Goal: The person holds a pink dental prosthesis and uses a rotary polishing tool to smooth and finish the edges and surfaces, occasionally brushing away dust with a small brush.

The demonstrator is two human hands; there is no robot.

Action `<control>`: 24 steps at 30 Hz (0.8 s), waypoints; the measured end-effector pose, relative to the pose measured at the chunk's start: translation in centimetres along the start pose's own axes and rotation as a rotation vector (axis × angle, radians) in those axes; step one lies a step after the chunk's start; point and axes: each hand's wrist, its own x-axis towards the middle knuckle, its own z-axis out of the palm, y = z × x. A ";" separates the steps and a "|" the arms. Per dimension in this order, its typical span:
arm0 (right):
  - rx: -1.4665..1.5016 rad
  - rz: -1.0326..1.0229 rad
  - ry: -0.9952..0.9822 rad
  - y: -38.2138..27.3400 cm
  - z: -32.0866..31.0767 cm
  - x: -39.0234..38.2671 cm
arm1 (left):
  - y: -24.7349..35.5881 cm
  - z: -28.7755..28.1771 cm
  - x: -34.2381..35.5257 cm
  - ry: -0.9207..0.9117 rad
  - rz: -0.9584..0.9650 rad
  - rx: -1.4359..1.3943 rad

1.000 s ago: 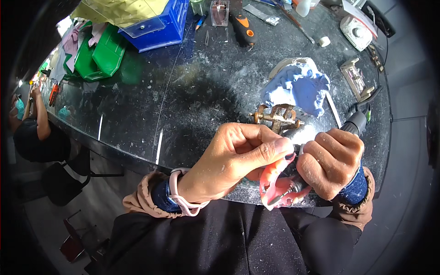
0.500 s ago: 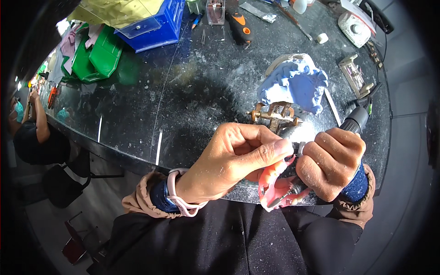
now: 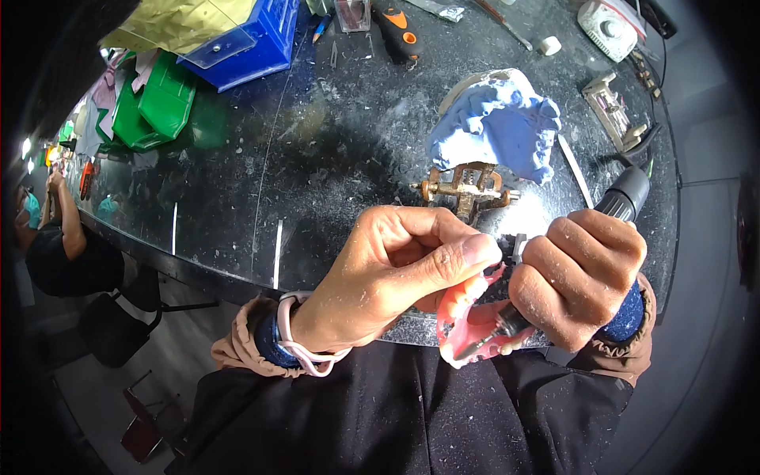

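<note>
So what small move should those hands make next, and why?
I'd suggest a light sweep of the metal bit along the inside of the pink denture plate, keeping the plate steady. The left hand pinches the plate, the right hand grips the handpiece, and the bit lies over the plate's inner side, though whether it touches is unclear.
</note>
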 end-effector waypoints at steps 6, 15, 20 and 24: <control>0.022 0.012 -0.056 -0.2 -0.9 0.0 | 0.1 -0.1 0.0 -0.040 -0.020 -0.016; -0.020 0.009 -0.175 0.1 -0.9 0.2 | 0.0 -0.1 0.0 0.034 0.011 0.035; -0.008 0.016 -0.196 -0.2 -0.9 0.0 | 0.0 -0.2 0.0 0.006 0.039 0.012; -0.063 0.017 -0.137 -0.1 -0.6 0.1 | -0.1 -0.2 0.0 0.027 0.043 0.017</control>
